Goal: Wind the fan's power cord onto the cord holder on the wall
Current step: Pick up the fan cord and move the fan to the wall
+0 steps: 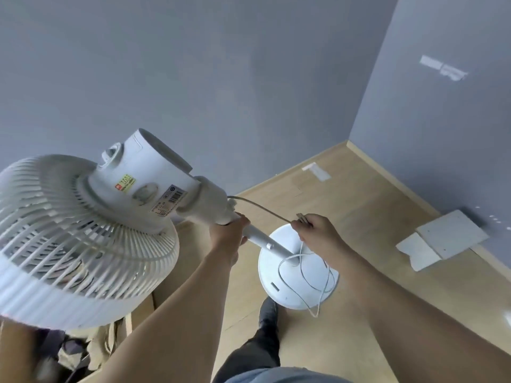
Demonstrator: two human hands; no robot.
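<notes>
A white pedestal fan stands on the wooden floor, its ribbed head at the left and its round base below my hands. My left hand is wrapped around the top of the fan's pole, just under the motor neck. My right hand pinches the power cord, which runs taut from the neck to my fingers. More of the cord lies in loose loops on the base. No cord holder shows on the grey walls.
Grey walls meet in a corner at the right. A white board leans against the right wall on the floor. Cardboard boxes sit under the fan head at the lower left. My shoe is beside the base.
</notes>
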